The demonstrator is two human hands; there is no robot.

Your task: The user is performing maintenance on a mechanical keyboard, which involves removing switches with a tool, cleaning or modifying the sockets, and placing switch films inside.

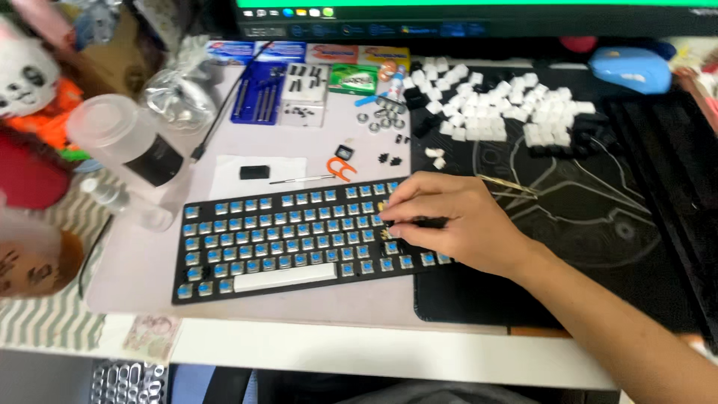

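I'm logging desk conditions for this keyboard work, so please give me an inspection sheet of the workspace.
Surface: pale mat beside a black desk mat.
Job's things: black keyboard with bare blue switches and one white space bar.
Clutter: loose white keycaps, orange puller, blue tool case, plastic bottle.
Hands: right hand rests on the keyboard's right end; left hand not in view.
Cables: thin black cable.
Surroundings: monitor, plush toy, blue mouse.

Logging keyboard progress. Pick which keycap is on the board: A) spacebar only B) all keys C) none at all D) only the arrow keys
A: one white spacebar sits on the keyboard, its blue switches otherwise bare; loose white keycaps lie piled behind the right hand.
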